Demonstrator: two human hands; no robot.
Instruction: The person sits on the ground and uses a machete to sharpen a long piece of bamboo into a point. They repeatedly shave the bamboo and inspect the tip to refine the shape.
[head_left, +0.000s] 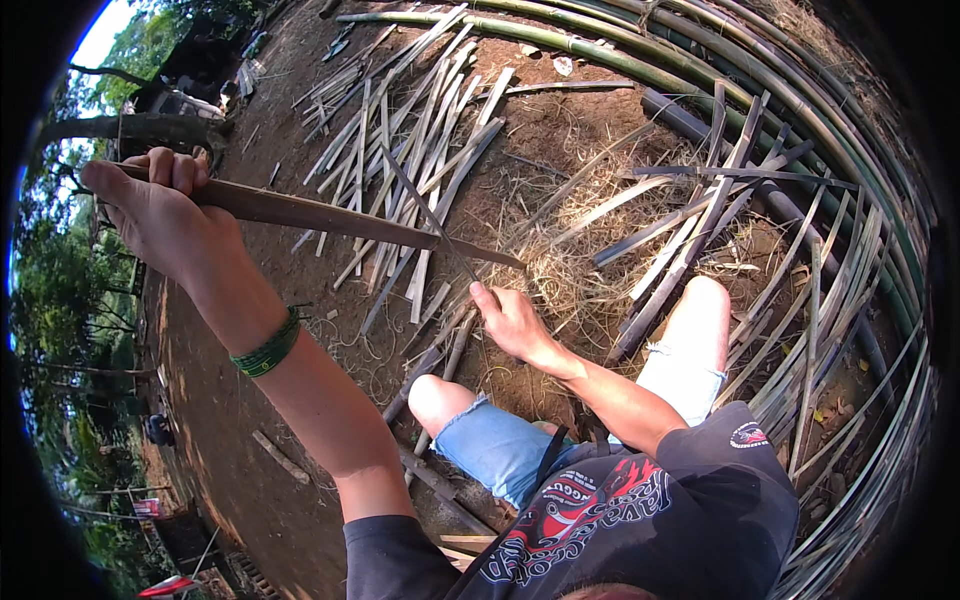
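My left hand [170, 215] is raised at the far left, its fingers wrapped round the end of a long brown bamboo strip [330, 216]. From there the strip slants down to the right, its other end over the shavings. My right hand [518, 325], in front of my knees, is closed on a knife; its handle is mostly hidden in the fist. The long thin dark knife blade [414, 192] points up and left and crosses the strip close to its right end. Whether the blade cuts into the strip or only rests against it, I cannot tell.
A heap of pale curled shavings [575, 265] lies on the dirt ahead of me. Split bamboo slats [400, 150] are spread beyond it. More slats [690, 225] lean at the right, near long green bamboo poles [600, 62]. A short stick [281, 457] lies at the left.
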